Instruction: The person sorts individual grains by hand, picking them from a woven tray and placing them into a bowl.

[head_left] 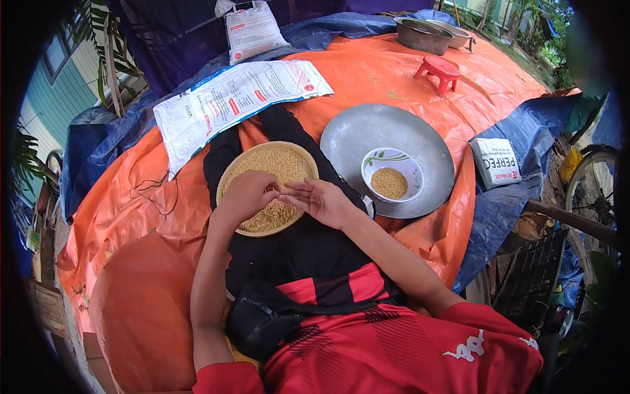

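A round, shallow basket (pixel 311 165) full of yellowish-brown grain (pixel 272 161) rests on my lap, over black trousers. Above the grain, my left hand (pixel 251 194) is curled with its fingertips pinched; whatever is between them is too small to make out. Facing it, my right hand (pixel 325 202) has its fingers stretched out, their tips meeting the left fingertips. To the right of my leg, a white bowl with a green leaf pattern (pixel 411 172) holds a smaller amount of similar grain. That bowl stands on a large round metal tray (pixel 348 134).
An orange tarp (pixel 374 69) covers the ground, with blue sheeting at its edges. A flat printed sack (pixel 243 98) lies ahead, a full sack (pixel 252 31) behind it. A red stool (pixel 438 71), metal basins (pixel 423 36) and a folded sack (pixel 497 163) are right.
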`<state>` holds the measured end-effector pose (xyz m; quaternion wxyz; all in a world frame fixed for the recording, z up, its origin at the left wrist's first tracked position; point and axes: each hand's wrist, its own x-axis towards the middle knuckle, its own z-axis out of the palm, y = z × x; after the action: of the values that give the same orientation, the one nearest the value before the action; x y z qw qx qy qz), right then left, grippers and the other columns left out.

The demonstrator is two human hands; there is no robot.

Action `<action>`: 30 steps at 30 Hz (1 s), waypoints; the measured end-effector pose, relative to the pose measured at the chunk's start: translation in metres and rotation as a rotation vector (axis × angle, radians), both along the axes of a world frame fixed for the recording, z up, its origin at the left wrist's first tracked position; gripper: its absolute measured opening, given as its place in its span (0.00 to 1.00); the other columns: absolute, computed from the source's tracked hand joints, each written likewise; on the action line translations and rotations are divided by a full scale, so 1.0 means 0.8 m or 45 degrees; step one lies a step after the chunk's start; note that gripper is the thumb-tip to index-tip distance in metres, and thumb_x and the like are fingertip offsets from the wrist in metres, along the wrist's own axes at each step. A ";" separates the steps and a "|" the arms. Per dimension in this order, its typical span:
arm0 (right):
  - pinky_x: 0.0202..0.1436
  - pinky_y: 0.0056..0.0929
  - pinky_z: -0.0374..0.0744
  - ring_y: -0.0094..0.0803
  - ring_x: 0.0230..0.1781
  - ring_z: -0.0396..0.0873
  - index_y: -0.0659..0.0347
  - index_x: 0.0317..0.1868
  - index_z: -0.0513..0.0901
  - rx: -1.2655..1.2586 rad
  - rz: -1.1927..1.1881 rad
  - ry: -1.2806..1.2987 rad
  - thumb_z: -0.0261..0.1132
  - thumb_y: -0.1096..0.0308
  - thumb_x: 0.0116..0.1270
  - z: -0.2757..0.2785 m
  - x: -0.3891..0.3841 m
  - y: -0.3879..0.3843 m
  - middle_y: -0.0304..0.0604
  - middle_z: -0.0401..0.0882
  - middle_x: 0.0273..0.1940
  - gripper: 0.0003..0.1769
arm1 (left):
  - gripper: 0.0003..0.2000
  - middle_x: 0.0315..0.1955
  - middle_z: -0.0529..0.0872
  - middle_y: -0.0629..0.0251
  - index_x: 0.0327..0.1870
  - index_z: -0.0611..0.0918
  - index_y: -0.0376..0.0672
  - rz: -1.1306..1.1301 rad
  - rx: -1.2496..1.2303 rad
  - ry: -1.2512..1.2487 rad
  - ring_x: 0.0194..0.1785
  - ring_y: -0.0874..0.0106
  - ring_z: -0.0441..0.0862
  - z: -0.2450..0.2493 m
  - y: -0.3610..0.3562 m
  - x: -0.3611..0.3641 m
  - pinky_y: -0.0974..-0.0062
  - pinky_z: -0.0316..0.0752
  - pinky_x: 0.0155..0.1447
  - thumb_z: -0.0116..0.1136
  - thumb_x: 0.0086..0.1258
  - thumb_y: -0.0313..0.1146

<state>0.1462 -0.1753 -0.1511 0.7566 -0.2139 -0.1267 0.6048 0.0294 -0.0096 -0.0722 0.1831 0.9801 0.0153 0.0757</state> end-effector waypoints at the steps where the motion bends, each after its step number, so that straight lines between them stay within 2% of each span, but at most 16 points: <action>1: 0.70 0.33 0.73 0.47 0.63 0.73 0.82 0.62 0.64 -0.019 -0.020 -0.024 0.44 0.65 0.77 -0.002 0.001 0.000 0.63 0.70 0.60 0.25 | 0.08 0.27 0.84 0.59 0.32 0.84 0.42 0.023 0.023 0.055 0.36 0.60 0.82 -0.009 0.004 0.000 0.62 0.74 0.41 0.66 0.57 0.36; 7: 0.69 0.33 0.74 0.44 0.61 0.75 0.82 0.63 0.63 -0.083 -0.106 -0.049 0.47 0.65 0.76 -0.011 0.001 0.004 0.62 0.72 0.59 0.26 | 0.11 0.27 0.85 0.61 0.31 0.85 0.43 0.075 0.185 0.324 0.37 0.59 0.83 -0.029 0.008 -0.001 0.61 0.76 0.43 0.72 0.50 0.37; 10: 0.68 0.34 0.74 0.44 0.61 0.75 0.82 0.63 0.62 -0.090 -0.109 -0.023 0.47 0.65 0.76 -0.014 0.002 0.005 0.61 0.73 0.59 0.26 | 0.09 0.24 0.86 0.59 0.25 0.84 0.43 0.043 0.093 0.311 0.32 0.60 0.84 -0.035 0.008 -0.002 0.62 0.75 0.39 0.71 0.47 0.36; 13: 0.68 0.34 0.74 0.44 0.61 0.75 0.81 0.63 0.62 -0.079 -0.100 -0.017 0.48 0.65 0.76 -0.016 0.003 0.005 0.61 0.73 0.58 0.26 | 0.06 0.25 0.86 0.59 0.23 0.84 0.44 0.057 0.215 0.371 0.32 0.59 0.84 -0.039 0.005 0.003 0.61 0.76 0.39 0.69 0.47 0.34; 16: 0.69 0.35 0.74 0.43 0.61 0.75 0.80 0.63 0.63 -0.082 -0.089 -0.026 0.49 0.65 0.76 -0.015 0.003 0.006 0.60 0.73 0.59 0.26 | 0.03 0.24 0.86 0.59 0.23 0.85 0.46 0.066 0.288 0.271 0.33 0.58 0.84 -0.044 0.006 0.004 0.61 0.76 0.39 0.67 0.48 0.32; 22: 0.68 0.36 0.74 0.44 0.61 0.75 0.80 0.63 0.62 -0.084 -0.081 -0.033 0.51 0.64 0.75 -0.014 0.003 0.005 0.61 0.73 0.59 0.27 | 0.04 0.25 0.86 0.59 0.27 0.86 0.44 0.064 0.231 0.283 0.33 0.59 0.84 -0.033 0.011 0.000 0.62 0.76 0.40 0.65 0.50 0.31; 25: 0.68 0.36 0.74 0.45 0.60 0.75 0.81 0.63 0.61 -0.104 -0.077 -0.041 0.52 0.64 0.74 -0.010 0.001 0.004 0.61 0.72 0.58 0.27 | 0.02 0.24 0.85 0.56 0.24 0.85 0.43 0.090 0.113 0.260 0.34 0.57 0.84 -0.024 0.014 -0.003 0.59 0.76 0.41 0.62 0.50 0.29; 30: 0.68 0.36 0.75 0.45 0.61 0.75 0.80 0.61 0.63 -0.132 -0.056 -0.057 0.50 0.63 0.75 -0.007 0.000 0.003 0.62 0.72 0.58 0.26 | 0.03 0.26 0.85 0.58 0.28 0.84 0.41 0.094 0.147 0.098 0.35 0.58 0.83 -0.008 0.016 -0.007 0.61 0.75 0.43 0.62 0.54 0.29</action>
<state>0.1464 -0.1731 -0.1570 0.7546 -0.2691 -0.1073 0.5887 0.0241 0.0031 -0.0785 0.1228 0.9899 0.0539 0.0452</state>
